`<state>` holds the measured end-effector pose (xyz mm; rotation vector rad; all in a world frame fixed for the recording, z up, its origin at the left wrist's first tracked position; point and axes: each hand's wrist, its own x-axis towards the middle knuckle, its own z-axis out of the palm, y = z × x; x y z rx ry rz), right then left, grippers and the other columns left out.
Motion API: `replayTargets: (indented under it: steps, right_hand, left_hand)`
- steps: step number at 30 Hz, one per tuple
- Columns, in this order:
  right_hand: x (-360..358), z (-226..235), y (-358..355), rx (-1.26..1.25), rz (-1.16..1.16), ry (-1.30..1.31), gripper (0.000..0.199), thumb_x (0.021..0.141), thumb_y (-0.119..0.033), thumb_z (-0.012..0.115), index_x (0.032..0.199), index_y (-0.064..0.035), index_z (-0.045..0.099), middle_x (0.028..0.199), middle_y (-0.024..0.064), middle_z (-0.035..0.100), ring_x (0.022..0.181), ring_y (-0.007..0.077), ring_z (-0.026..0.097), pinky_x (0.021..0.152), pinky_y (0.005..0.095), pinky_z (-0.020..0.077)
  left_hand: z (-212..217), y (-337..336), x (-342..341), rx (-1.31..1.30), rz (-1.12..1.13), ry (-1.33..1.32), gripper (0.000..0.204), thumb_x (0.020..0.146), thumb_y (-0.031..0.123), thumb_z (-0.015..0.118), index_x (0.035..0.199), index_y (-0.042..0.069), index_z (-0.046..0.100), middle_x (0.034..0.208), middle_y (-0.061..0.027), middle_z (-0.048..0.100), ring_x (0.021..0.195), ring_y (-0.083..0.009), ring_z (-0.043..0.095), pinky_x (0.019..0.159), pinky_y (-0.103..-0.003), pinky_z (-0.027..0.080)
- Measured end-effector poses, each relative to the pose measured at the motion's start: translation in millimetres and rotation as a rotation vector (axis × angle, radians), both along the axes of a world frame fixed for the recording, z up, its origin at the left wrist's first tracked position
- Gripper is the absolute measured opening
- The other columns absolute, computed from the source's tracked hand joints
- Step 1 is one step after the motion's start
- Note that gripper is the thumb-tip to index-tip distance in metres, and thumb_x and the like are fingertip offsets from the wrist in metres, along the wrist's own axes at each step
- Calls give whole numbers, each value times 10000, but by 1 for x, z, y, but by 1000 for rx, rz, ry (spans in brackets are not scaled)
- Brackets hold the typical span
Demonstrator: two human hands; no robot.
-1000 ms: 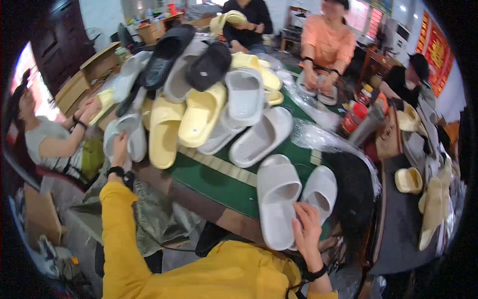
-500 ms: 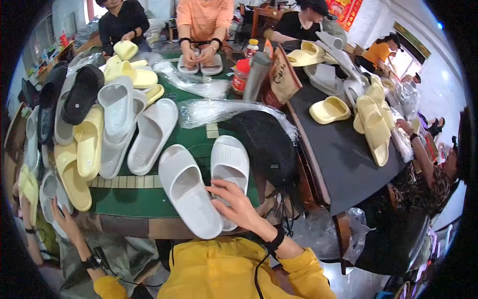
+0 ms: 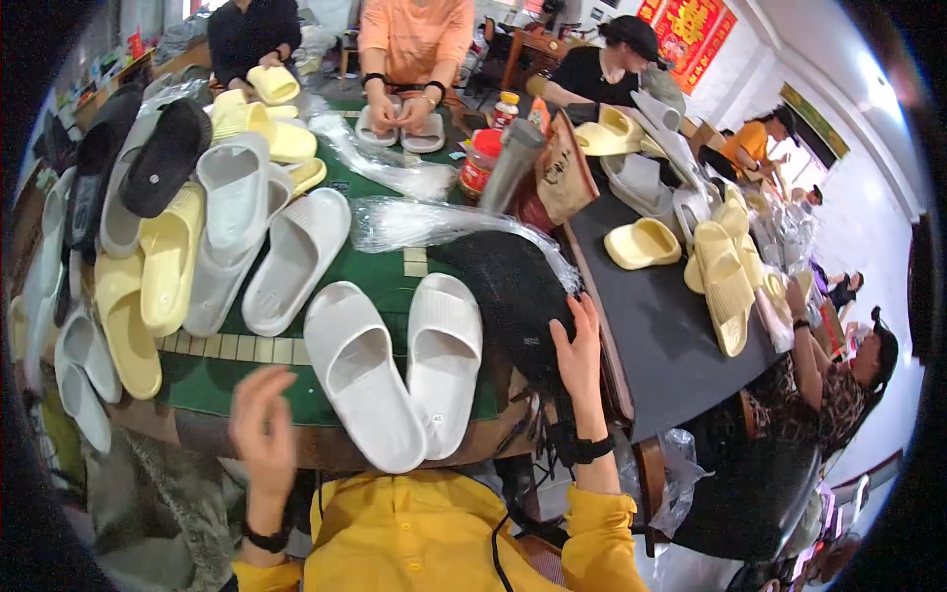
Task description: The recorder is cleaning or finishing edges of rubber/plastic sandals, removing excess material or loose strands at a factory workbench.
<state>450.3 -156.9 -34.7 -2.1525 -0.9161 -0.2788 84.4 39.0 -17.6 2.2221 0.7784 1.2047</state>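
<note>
We wear a yellow shirt with long sleeves. Our left hand [image 3: 261, 419] is up in the air with its fingers loose and holds nothing. Our right hand [image 3: 580, 345] lies flat and open on a black mesh bag [image 3: 508, 296]; it does not squeeze it.

Between our hands, two white foam slippers [image 3: 395, 365] lie side by side near the close edge of the green table [image 3: 252, 380]. The table has a row of pale tiles and a brown rim.

Further left sits a big pile of yellow, grey and black foam slippers [image 3: 168, 237]. A crinkly clear plastic bag [image 3: 424, 222] lies past the white pair.

To the right is a dark table [image 3: 671, 326] with more yellow slippers [image 3: 725, 276]. Across from us, a person in an orange shirt [image 3: 414, 35] holds a grey pair. Other people sit around the busy room, and a red sign [image 3: 686, 35] hangs on the far wall.
</note>
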Motion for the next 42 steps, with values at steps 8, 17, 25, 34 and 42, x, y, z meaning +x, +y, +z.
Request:
replayTargets:
  steps: [8,17,25,34,42]
  right_hand:
    - [-3,-4,5,-35,13,79,479,965,-189,609,1381,17,489,1462,201,440,1346,350,437,1101,402,373]
    - [-3,-8,-9,42,17,158,465,957,-147,611,1376,22,498,1423,203,498,1323,326,476,1100,385,372]
    - [1,-16,-9,188,76,297,446,969,-199,608,1358,3,524,1399,177,528,1303,304,498,1082,382,390]
    - [-15,4,-19,235,47,335,295,953,-119,621,1224,-1,629,1240,143,621,1102,228,618,927,320,500]
    - [-22,39,-30,60,108,468,187,953,-139,608,979,4,725,924,64,713,893,124,643,772,256,491]
  left_hand:
    - [-26,-56,68,142,-359,443,536,865,244,624,1378,118,535,1487,-236,366,1334,-466,376,1109,-592,264]
    - [-41,-29,49,163,-628,557,663,874,381,660,1460,156,446,1556,-313,171,1411,-527,222,1165,-581,176]
    - [-47,-23,74,200,-505,550,681,894,430,658,1468,146,426,1479,-412,204,1359,-589,230,1124,-607,219]
    - [-58,-12,111,186,-606,562,682,888,445,658,1440,108,439,1496,-366,222,1354,-557,264,1117,-600,230]
    - [-57,-27,89,231,-636,583,711,875,446,670,1443,93,427,1490,-368,223,1355,-563,249,1110,-609,229]
